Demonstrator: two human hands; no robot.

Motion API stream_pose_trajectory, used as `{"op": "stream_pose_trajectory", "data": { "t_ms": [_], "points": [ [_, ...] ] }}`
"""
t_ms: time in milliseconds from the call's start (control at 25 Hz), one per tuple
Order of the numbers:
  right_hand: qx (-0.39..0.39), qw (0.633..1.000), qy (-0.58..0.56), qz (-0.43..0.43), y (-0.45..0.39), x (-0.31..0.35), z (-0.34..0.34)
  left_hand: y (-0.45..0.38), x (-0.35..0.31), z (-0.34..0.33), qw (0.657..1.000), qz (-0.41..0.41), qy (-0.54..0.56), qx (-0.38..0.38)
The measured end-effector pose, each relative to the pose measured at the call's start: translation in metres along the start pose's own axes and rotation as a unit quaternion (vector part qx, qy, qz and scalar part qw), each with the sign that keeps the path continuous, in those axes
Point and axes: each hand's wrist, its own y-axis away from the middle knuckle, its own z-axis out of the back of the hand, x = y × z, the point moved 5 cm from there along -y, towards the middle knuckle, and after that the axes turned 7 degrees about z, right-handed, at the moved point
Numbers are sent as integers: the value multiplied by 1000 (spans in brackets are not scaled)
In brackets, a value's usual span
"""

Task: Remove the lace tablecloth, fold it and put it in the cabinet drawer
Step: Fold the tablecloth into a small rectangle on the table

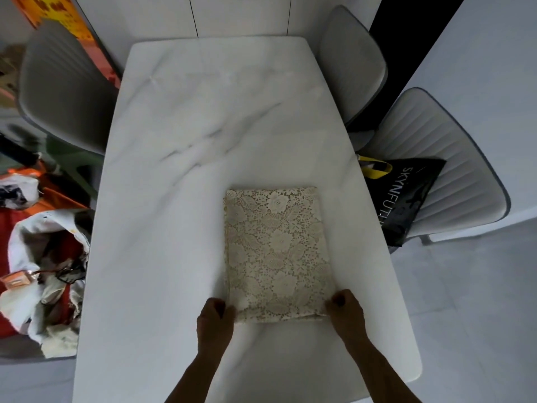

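Note:
The cream lace tablecloth (276, 251) lies folded into a tall rectangle on the white marble table (180, 175), right of centre and toward the near end. My left hand (214, 318) pinches its near left corner. My right hand (345, 312) pinches its near right corner. Both hands have their fingers closed on the cloth's near edge, which rests flat on the table. No cabinet or drawer is in sight.
Grey chairs stand at the far left (61, 88), far right (353, 62) and right (444, 158); the right one carries a black bag (406, 196). A heap of cloth and bags (43, 271) lies on the floor to the left.

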Motion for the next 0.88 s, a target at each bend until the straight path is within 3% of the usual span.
{"op": "stream_pose_trajectory", "data": {
  "t_ms": [120, 200, 320, 400, 520, 760, 880],
  "points": [
    [39, 998, -20, 35, 18, -5, 5, 1, 6, 16, 995, -60, 36, 66],
    [104, 994, -28, 4, 44, -23, 3, 8, 24, 32, 990, -88, 22, 109],
    [193, 977, 87, -37, 87, -64, -7, 26, 61, 53, 983, -83, -91, 138],
    [176, 975, 137, -9, 94, -66, -6, 28, 66, 58, 980, -109, -117, 117],
    [135, 987, 67, 49, 73, -36, -7, 13, 34, 47, 982, -108, -95, 124],
    [177, 961, -210, -35, 38, -3, -2, -14, 4, 31, 955, 13, 5, 295],
    [244, 941, -236, -22, 40, -20, 2, -21, 20, 34, 925, 31, -11, 378]
  ]
}}
